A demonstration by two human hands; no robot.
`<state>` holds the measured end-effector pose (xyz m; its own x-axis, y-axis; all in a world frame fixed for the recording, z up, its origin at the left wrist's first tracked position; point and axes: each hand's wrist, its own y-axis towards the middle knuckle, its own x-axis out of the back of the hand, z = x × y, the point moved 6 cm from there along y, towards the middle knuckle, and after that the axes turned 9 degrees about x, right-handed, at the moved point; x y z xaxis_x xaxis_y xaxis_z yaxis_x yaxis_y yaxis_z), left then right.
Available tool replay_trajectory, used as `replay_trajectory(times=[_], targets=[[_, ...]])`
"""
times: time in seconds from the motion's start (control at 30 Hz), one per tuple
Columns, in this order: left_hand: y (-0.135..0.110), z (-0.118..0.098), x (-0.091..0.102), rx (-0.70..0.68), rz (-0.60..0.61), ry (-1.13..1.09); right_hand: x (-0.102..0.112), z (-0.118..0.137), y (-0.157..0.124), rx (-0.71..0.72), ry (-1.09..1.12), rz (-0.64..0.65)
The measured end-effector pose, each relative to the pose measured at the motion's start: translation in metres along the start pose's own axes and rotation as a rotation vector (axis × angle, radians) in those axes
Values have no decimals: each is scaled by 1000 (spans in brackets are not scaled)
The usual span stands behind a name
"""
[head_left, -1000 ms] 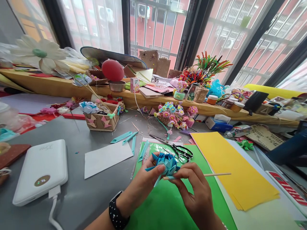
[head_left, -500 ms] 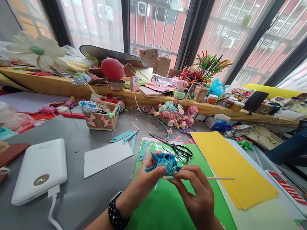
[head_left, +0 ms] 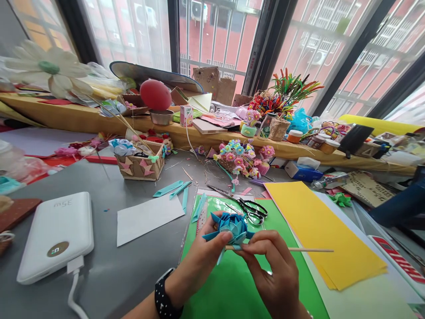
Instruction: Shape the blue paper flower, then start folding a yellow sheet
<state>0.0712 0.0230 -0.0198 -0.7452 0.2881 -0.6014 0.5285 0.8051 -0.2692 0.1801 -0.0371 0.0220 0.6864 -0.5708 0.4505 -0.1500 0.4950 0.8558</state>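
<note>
Two hands at work, low centre of the table [head_left: 109, 266].

- Left hand [head_left: 202, 261]: closed on one blue paper flower [head_left: 232, 225], thumb on the near petals, fingers behind. One black dotted watch [head_left: 163, 297] on the wrist.
- Right hand [head_left: 275, 274]: fingertips pinched on one thin wooden stick [head_left: 305, 250], gripped right at the flower's base. The free end of the stick runs out to the right, level, over the yellow paper [head_left: 318, 230].
- Flower position: held up off the table, above the one green sheet [head_left: 229, 292], just in front of one pair of black-handled scissors [head_left: 249, 208].

Around the hands:
- Teal paper strips [head_left: 168, 189]: four counted, lying loose between the scissors and the basket.
- One white sheet of paper [head_left: 149, 218], flat, left of the green sheet.
- One white power bank [head_left: 56, 235], far left, with a cable plugged into its near end.
- One small basket [head_left: 141, 166] with pink stars on its side, behind the white sheet.
- One red balloon [head_left: 155, 94] on the window ledge, well apart from the hands.
</note>
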Motion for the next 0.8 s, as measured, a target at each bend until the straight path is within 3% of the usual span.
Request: replay_trajectory(times=[0.47,0.8], targets=[[0,3,-3,22,125,-106,7,14,-4,153,-99,-93],[-2,-18,-4,-117,238,-40,18,21,14,209,-227,-154]])
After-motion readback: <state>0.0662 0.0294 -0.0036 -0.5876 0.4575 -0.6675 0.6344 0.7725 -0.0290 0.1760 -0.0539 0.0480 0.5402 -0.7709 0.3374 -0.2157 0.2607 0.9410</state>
